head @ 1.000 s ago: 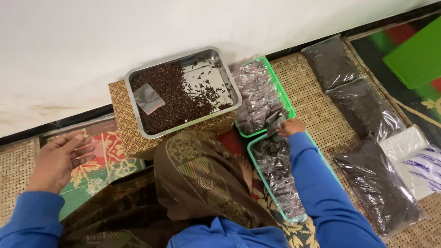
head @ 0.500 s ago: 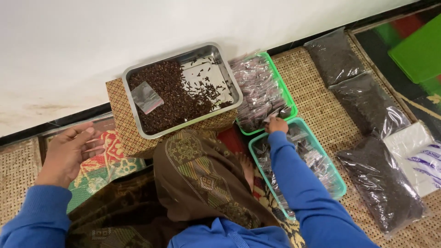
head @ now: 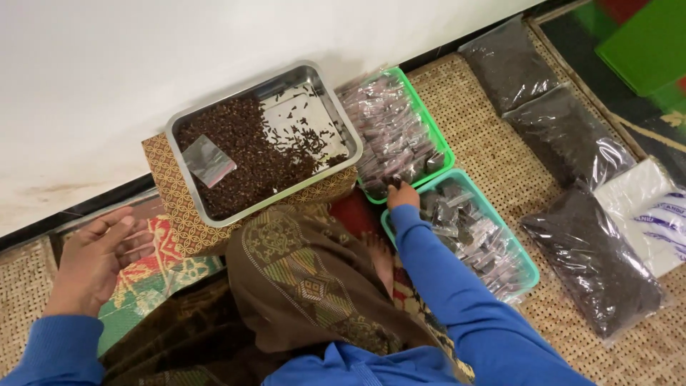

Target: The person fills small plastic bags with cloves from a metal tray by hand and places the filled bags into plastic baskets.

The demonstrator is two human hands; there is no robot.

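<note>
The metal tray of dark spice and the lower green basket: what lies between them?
In the head view, the metal tray and lower green basket are separated by the right hand and the upper green basket of small packets.

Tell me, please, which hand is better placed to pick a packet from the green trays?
Probably the right hand: it rests at the near edge of the far green tray, touching its packets. The left hand lies open on the mat, beyond the steel tray.
</note>
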